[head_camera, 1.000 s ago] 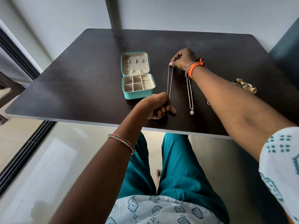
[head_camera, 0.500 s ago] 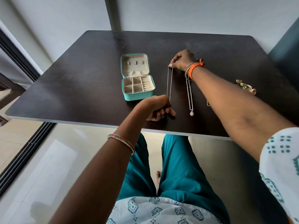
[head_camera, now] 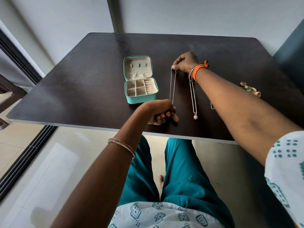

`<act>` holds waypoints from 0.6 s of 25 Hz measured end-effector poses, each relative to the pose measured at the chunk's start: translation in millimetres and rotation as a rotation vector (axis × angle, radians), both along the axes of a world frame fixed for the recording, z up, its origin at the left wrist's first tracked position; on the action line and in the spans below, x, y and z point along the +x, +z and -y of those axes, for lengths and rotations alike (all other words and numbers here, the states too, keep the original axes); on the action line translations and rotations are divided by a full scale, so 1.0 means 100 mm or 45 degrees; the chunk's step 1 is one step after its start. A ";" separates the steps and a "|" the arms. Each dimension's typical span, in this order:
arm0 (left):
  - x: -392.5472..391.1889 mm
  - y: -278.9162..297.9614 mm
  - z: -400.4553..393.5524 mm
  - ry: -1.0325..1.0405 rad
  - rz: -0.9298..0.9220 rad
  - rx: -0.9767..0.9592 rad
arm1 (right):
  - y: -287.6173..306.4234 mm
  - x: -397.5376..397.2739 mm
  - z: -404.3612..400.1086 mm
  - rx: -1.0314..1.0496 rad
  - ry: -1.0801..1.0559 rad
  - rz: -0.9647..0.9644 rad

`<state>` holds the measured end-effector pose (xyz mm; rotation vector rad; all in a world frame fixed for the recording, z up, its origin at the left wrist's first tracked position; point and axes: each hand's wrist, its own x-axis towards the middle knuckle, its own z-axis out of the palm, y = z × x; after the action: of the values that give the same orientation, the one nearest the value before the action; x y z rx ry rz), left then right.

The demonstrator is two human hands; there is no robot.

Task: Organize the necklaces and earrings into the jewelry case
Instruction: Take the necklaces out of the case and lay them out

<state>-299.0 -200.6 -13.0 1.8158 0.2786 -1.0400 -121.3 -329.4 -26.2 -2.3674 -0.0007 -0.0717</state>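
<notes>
A thin silver necklace (head_camera: pixel 172 86) is stretched taut over the dark table between my two hands. My right hand (head_camera: pixel 186 62) pinches its far end; my left hand (head_camera: pixel 160 112) grips its near end with curled fingers. To the left stands the open teal jewelry case (head_camera: pixel 141 98), lid up, its cream compartments holding nothing I can see. A second beaded silver necklace with a round pendant (head_camera: pixel 195 116) lies on the table just right of the taut one. Part of a third chain (head_camera: pixel 212 106) shows from under my right forearm. Gold earrings (head_camera: pixel 250 88) lie at the far right.
The dark table (head_camera: pixel 82 89) has its front edge close to my lap, and my teal-trousered legs sit below it. A wall stands behind the table, a dark window frame runs along the left, and a dark panel rises at the right.
Both hands keep hold of the thin necklace, still stretched between them. My view has shifted slightly; the hands and jewelry have hardly moved.
</notes>
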 end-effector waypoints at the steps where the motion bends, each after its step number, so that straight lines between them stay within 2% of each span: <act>1: -0.01 -0.01 -0.01 -0.006 0.012 -0.014 | 0.02 0.00 -0.01 0.038 0.004 -0.001; 6: -0.13 -0.03 -0.09 -0.003 0.134 -0.090 | 0.31 -0.04 -0.07 0.141 0.027 0.067; 10: -0.23 0.02 -0.26 0.049 0.248 -0.243 | 0.53 -0.17 -0.06 0.271 0.034 0.169; 12: -0.25 0.14 -0.37 0.134 0.415 -0.317 | 0.65 -0.31 -0.07 0.385 0.072 0.210; 15: -0.23 0.33 -0.55 0.419 0.838 -0.332 | 0.79 -0.66 -0.15 0.518 0.161 0.238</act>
<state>-321.8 -145.8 20.5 1.6961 0.0313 -0.2083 -187.6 -314.4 52.7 -1.9418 -0.2066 -0.2109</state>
